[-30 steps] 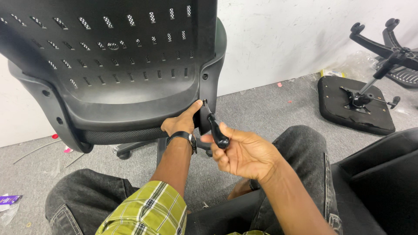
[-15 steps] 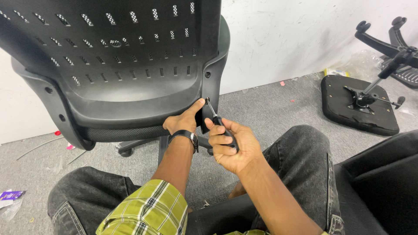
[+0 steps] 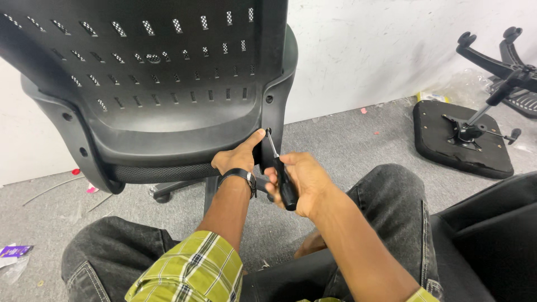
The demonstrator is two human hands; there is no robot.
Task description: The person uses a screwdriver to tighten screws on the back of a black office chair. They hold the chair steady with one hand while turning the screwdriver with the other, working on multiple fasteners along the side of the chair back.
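A black office chair back (image 3: 168,84) with slotted holes stands in front of me. My left hand (image 3: 238,156), with a watch on the wrist, rests against the chair's lower right edge, its forefinger stretched up next to a screw hole. My right hand (image 3: 299,182) grips a black-handled screwdriver (image 3: 279,173). The metal tip of the screwdriver sits at that hole in the right side frame. Whether a screw is in the hole is hidden by the tip.
A black seat pan with its metal mechanism (image 3: 464,137) lies upside down on the grey carpet at right. A chair's star base (image 3: 498,61) lies beyond it. Another black seat part (image 3: 492,235) is by my right knee. Scraps of wrapping (image 3: 14,254) lie at left.
My right hand has turned from an open palm with the screwdriver lying across it to a closed grip. The tip now points up at the hole. My left forefinger has stretched toward it.
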